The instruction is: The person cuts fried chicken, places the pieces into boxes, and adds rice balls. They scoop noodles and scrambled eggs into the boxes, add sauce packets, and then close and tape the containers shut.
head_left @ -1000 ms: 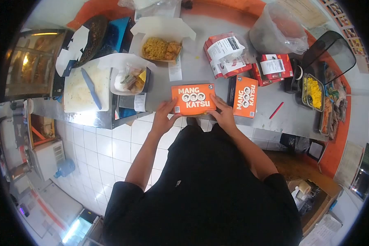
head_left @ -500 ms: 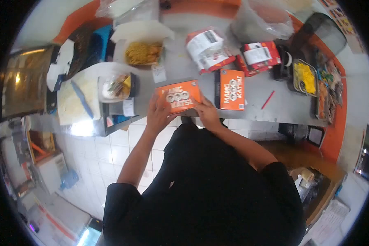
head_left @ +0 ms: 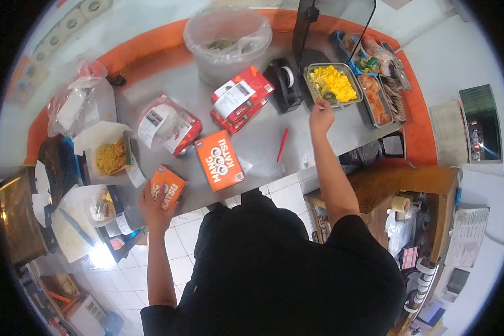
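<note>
My left hand (head_left: pixel 153 211) grips an orange box (head_left: pixel 166 185) printed MANG KATSU, tilted over the front edge of the steel counter (head_left: pixel 263 137). A second orange box (head_left: pixel 220 161) of the same kind lies flat on the counter just to its right. My right hand (head_left: pixel 321 113) is stretched out to the near rim of a metal tray of yellow shredded food (head_left: pixel 334 83); its fingers look pinched, and I cannot see whether anything is in them.
Red packs with white labels (head_left: pixel 240 98) and a bagged red pack (head_left: pixel 167 124) lie mid-counter, a red pen (head_left: pixel 282 144) beside them. A large plastic tub (head_left: pixel 228 40), a tape dispenser (head_left: pixel 285 81), an open carton of noodles (head_left: pixel 112 155) and more topping trays (head_left: pixel 374 92) surround them.
My right hand has let go of the orange box and reached right to the tray of yellow food. My left hand alone holds the box now. The view has swung right.
</note>
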Demonstrator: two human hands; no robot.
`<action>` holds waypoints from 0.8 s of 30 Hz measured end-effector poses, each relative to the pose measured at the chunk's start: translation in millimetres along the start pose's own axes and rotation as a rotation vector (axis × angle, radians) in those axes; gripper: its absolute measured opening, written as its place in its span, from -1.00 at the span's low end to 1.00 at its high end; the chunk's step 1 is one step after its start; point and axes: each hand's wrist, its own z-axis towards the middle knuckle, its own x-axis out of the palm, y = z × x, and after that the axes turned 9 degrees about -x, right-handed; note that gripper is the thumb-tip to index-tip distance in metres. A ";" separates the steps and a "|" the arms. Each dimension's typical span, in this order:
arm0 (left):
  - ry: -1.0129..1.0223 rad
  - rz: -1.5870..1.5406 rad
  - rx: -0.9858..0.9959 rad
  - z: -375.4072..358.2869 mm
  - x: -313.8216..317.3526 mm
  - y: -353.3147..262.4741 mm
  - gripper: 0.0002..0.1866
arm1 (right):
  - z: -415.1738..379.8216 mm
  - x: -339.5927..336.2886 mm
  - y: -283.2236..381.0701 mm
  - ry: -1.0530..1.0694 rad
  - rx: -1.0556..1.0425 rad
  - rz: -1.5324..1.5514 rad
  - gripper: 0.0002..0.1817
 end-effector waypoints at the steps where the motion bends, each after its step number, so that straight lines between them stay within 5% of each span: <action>1: -0.013 0.011 -0.028 0.1 2.3 -2.4 -0.17 | 19.8 13.8 -29.4 0.082 -0.013 0.082 -0.79; 3: -0.020 0.016 -0.033 3.2 5.3 -7.8 -0.15 | 45.9 39.7 -66.5 0.245 -0.031 0.250 -0.74; 6: 0.015 0.005 -0.031 5.8 4.8 -10.4 -0.14 | 40.1 77.8 -64.0 0.464 0.259 0.356 -0.66; 10: -0.082 -0.063 0.019 4.2 7.5 -16.9 -0.13 | 53.0 72.4 -46.7 0.441 0.593 0.624 -0.65; 15: -0.074 -0.063 -0.202 -16.3 -9.9 -63.4 -0.11 | 23.6 24.6 -55.9 0.492 0.898 0.661 -0.78; 18: -0.064 -0.104 -0.238 -24.4 -19.8 -91.4 -0.10 | 4.2 48.0 -69.4 0.489 0.862 0.613 -0.86; 21: -0.055 -0.204 -0.227 -19.2 -30.9 -127.9 -0.11 | -2.6 61.6 -88.1 0.589 0.335 -0.140 -0.86; 24: -0.040 -0.233 -0.301 -2.2 -33.3 -168.8 -0.10 | -24.7 36.9 -58.1 0.695 0.527 0.310 -0.85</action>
